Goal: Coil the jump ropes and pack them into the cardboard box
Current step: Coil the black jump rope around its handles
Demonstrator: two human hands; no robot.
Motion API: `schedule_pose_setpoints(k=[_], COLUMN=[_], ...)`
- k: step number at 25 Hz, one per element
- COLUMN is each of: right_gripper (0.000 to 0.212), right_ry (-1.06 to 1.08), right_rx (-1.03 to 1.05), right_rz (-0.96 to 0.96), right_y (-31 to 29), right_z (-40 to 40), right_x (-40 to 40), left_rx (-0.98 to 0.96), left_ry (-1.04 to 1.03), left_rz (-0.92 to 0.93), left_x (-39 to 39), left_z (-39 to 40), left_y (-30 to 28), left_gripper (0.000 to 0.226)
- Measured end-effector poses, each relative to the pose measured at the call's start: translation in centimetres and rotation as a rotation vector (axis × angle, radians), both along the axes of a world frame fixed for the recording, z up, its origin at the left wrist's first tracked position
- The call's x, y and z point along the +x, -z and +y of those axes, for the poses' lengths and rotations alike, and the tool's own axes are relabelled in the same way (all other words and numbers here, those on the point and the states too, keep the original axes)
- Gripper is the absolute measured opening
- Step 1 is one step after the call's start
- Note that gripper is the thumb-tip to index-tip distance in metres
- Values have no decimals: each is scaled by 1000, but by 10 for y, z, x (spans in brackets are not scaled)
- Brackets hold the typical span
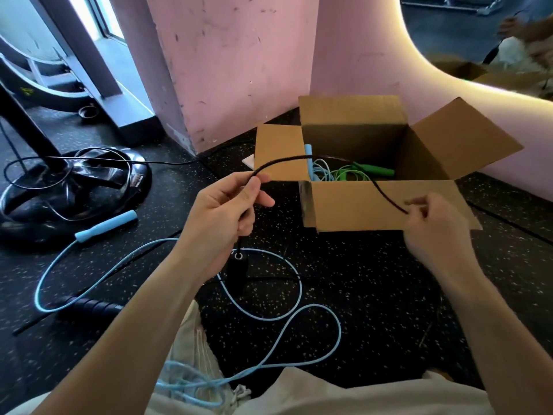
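While both hands hold it up in front of the box, the black jump rope (302, 158) arcs between them. Left hand (223, 205) has fingers curled round the cord, thumb and forefinger pinching it at the top; a black handle (238, 265) hangs below that hand. Right hand (434, 223) pinches the cord's other end at the fingertips. Cardboard box (374, 205) sits open just beyond, flaps out, with a green rope (356, 172) and a light-blue rope (318, 172) coiled inside. Another light-blue jump rope (167, 295) sprawls loose on the black speckled floor (374, 295), its handle (106, 226) near a black machine base (71, 190).
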State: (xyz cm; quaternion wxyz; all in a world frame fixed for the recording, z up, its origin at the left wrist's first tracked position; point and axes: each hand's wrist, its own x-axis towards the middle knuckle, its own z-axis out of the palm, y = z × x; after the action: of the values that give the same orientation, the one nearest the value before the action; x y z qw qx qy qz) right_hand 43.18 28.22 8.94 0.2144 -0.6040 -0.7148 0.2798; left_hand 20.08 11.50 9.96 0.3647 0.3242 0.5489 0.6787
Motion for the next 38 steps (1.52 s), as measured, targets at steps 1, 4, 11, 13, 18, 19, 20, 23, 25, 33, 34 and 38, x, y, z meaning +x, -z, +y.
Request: schedule_pose_setpoints(k=[1, 4, 11, 13, 18, 19, 20, 23, 25, 33, 34, 38], right_gripper=[30, 35, 69, 62, 37, 33, 30, 28, 29, 33, 31, 31], right_ry=[-38, -316, -520, -654, -823, -825, -820, -695, -567, -339, -313, -361], right_rx=[135, 707, 1021, 982, 791, 795, 816, 952, 1019, 941, 909, 555], right_rz=[-19, 284, 54, -46, 87, 138, 184, 258, 290, 371, 382, 256], right_y=[4, 8, 20, 16, 0, -6, -13, -25, -25, -9, -8, 8], right_z=[-7, -38, -103, -88, -66, -62, -59, -46, -44, -41, -40, -45], right_x=[-6, -29, -65, -59, -45, -42, -39, -29, -27, -35, -35, -41], left_rx=[4, 14, -178, -262, -227, -203, -187, -123, -68, -248, -280, -101], left_ry=[4, 30, 249, 299, 447, 477, 497, 493, 489, 585, 614, 694], left_rz=[-22, -130, -153, -88, 193, 221, 261, 449, 510, 369, 323, -282], left_x=[2, 9, 33, 40, 37, 33, 29, 24, 22, 24, 23, 19], left_z=[1, 3, 7, 7, 4, 2, 1, -1, 0, -1, -1, -4], left_y=[0, -2, -6, -3, 2, 2, 2, 1, 2, 7, 6, -3], left_gripper=[22, 26, 27, 24, 13, 19, 24, 27, 29, 23, 29, 15])
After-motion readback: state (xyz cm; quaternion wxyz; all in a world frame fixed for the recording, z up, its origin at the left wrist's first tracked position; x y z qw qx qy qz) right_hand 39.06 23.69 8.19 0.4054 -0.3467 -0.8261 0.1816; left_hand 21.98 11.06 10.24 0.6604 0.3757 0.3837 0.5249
